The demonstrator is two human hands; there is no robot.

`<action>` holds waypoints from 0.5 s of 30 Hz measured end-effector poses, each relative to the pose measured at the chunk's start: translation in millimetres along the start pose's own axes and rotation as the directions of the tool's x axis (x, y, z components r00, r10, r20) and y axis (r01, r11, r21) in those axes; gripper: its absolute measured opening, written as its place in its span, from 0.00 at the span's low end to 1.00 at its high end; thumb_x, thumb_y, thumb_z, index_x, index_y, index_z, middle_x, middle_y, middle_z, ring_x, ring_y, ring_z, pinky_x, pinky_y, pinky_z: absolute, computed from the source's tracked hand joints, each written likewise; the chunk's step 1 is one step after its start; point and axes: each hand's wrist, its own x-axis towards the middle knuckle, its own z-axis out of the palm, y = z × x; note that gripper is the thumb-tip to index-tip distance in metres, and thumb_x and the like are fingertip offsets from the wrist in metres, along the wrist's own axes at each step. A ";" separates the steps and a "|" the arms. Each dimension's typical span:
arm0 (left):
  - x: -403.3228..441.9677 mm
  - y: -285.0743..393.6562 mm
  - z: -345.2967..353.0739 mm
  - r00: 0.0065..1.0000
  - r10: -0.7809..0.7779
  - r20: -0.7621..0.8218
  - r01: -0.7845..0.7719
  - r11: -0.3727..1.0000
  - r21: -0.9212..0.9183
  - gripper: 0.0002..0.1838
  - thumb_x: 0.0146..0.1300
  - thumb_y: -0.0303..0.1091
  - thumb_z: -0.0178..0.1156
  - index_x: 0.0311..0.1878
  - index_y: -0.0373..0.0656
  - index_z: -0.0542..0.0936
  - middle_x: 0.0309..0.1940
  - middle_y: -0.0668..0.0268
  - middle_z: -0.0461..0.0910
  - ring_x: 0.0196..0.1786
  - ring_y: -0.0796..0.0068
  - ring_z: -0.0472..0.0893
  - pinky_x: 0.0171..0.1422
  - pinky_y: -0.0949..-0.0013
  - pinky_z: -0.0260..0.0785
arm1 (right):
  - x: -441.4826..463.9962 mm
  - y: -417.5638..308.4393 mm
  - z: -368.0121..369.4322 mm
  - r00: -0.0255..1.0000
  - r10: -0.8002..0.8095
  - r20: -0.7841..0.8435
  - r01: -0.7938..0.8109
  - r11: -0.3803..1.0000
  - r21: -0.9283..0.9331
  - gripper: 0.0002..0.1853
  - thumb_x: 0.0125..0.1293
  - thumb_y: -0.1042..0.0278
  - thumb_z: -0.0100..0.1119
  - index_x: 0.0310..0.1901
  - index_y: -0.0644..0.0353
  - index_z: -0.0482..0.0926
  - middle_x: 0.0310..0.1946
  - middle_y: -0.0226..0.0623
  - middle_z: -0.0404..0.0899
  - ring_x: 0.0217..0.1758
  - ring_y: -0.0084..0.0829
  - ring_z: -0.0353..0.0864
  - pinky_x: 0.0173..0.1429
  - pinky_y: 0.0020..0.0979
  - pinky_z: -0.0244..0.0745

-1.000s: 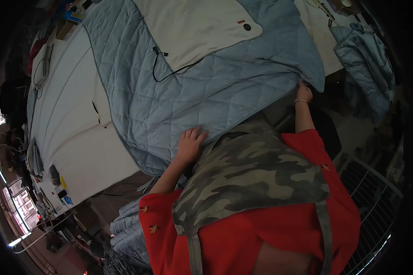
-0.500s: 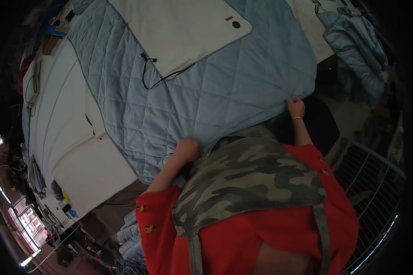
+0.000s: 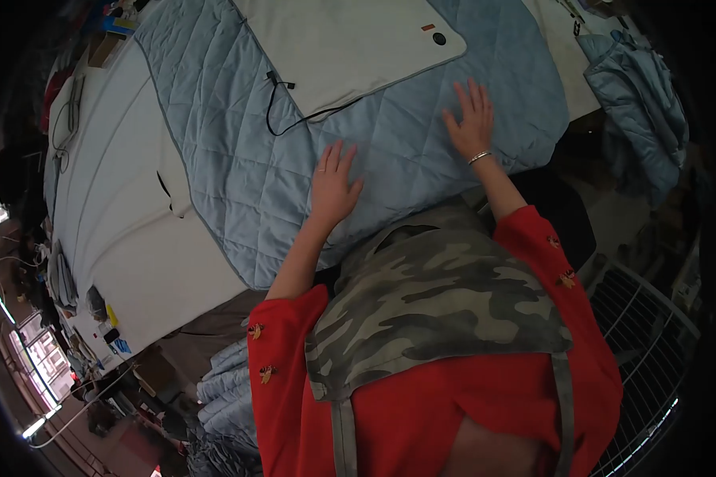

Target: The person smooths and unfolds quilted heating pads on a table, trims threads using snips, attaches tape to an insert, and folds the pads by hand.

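A quilted light blue cloth [image 3: 406, 151] lies spread over the table, its near edge running along the apron. My left hand [image 3: 334, 184] rests on the quilt with fingers spread, a ring on one finger. Further right, my right hand [image 3: 472, 119] lies open on the same quilt, a bracelet at its wrist. Beyond both hands is a cream fabric panel [image 3: 358, 52] with a round dark patch and a small orange label near its right corner. A black cord [image 3: 274, 115] with connectors runs along that panel's lower corner.
The white-covered table [image 3: 135, 254] extends left, with a dark strip [image 3: 164, 187] on it and small tools at its near left edge. A bundled blue cloth [image 3: 640, 111] hangs at the right. Folded blue fabric [image 3: 227, 389] lies below left. A wire rack [image 3: 644, 342] stands at lower right.
Both hands have left the quilt's near edge and moved forward onto its surface, fingers now spread. The right hand let go of the edge, and the quilt's right part lies flatter.
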 end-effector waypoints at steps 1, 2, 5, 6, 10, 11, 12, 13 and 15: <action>7.7 -6.0 6.9 1.000 -0.011 -0.010 0.011 1.000 0.004 0.25 0.53 0.36 0.58 0.57 0.46 0.70 0.62 0.57 0.61 0.65 0.54 0.59 0.64 0.58 0.56 | 3.4 -5.3 8.6 1.000 -0.013 0.002 0.013 1.000 0.009 0.28 0.56 0.56 0.57 0.60 0.45 0.65 0.64 0.34 0.57 0.68 0.42 0.51 0.67 0.49 0.47; 12.9 -13.6 17.0 0.999 -0.032 -0.037 0.036 0.994 0.104 0.27 0.52 0.36 0.59 0.58 0.46 0.69 0.63 0.56 0.59 0.66 0.54 0.57 0.64 0.57 0.55 | 4.1 -9.5 17.9 0.996 -0.017 0.092 0.026 0.996 -0.087 0.28 0.57 0.52 0.54 0.61 0.43 0.64 0.66 0.33 0.53 0.69 0.41 0.48 0.68 0.51 0.43; 14.6 -20.0 31.3 0.994 -0.042 -0.099 0.062 0.974 0.216 0.27 0.51 0.36 0.59 0.57 0.46 0.69 0.62 0.56 0.59 0.65 0.53 0.58 0.63 0.57 0.56 | -3.0 -4.8 37.6 0.970 -0.013 0.245 0.071 0.970 -0.231 0.28 0.60 0.46 0.48 0.63 0.39 0.62 0.68 0.31 0.50 0.71 0.40 0.44 0.69 0.54 0.38; 17.7 -21.2 30.0 0.992 -0.022 -0.125 0.051 0.971 0.232 0.26 0.51 0.36 0.59 0.56 0.45 0.70 0.61 0.56 0.62 0.63 0.53 0.60 0.62 0.57 0.57 | -1.5 -4.2 38.6 0.953 0.004 0.303 0.086 0.956 -0.281 0.28 0.60 0.44 0.46 0.63 0.38 0.62 0.68 0.30 0.49 0.71 0.40 0.44 0.69 0.54 0.37; 48.6 -35.0 25.4 0.988 -0.095 -0.125 0.105 0.992 0.072 0.18 0.51 0.34 0.59 0.47 0.44 0.75 0.52 0.59 0.71 0.56 0.57 0.68 0.58 0.60 0.61 | 2.4 -0.7 39.4 0.951 -0.007 0.308 0.094 0.958 -0.271 0.27 0.61 0.44 0.45 0.62 0.38 0.62 0.68 0.29 0.51 0.71 0.39 0.45 0.69 0.52 0.35; 60.0 -37.6 25.5 0.981 -0.025 -0.192 0.041 0.996 0.082 0.15 0.50 0.33 0.59 0.43 0.44 0.76 0.48 0.60 0.73 0.52 0.58 0.71 0.55 0.60 0.64 | 1.7 -1.6 38.5 0.952 0.001 0.306 0.084 0.961 -0.263 0.27 0.61 0.44 0.45 0.62 0.38 0.63 0.67 0.29 0.51 0.71 0.38 0.45 0.70 0.52 0.35; 71.7 -40.5 26.9 0.966 0.050 -0.254 -0.026 0.995 0.097 0.12 0.50 0.32 0.58 0.39 0.44 0.77 0.43 0.62 0.76 0.47 0.60 0.73 0.52 0.61 0.66 | 0.7 -3.0 37.6 0.953 0.013 0.302 0.069 0.964 -0.257 0.27 0.61 0.45 0.46 0.62 0.38 0.63 0.67 0.29 0.52 0.71 0.38 0.45 0.70 0.51 0.35; 85.2 -42.3 30.5 0.966 0.056 -0.253 -0.032 0.995 0.100 0.12 0.50 0.32 0.58 0.39 0.44 0.77 0.43 0.62 0.76 0.47 0.60 0.73 0.52 0.61 0.66 | 1.2 -3.8 37.1 0.955 0.016 0.298 0.064 0.964 -0.257 0.27 0.61 0.45 0.46 0.62 0.38 0.63 0.67 0.29 0.52 0.71 0.38 0.45 0.70 0.51 0.35; 110.3 -40.7 39.7 0.943 0.089 -0.321 -0.064 0.994 0.087 0.11 0.47 0.31 0.57 0.36 0.42 0.75 0.39 0.63 0.75 0.43 0.62 0.75 0.44 0.63 0.69 | 2.4 -4.4 35.8 0.952 0.016 0.304 0.059 0.970 -0.237 0.26 0.60 0.45 0.47 0.61 0.39 0.64 0.66 0.29 0.54 0.71 0.37 0.46 0.70 0.50 0.35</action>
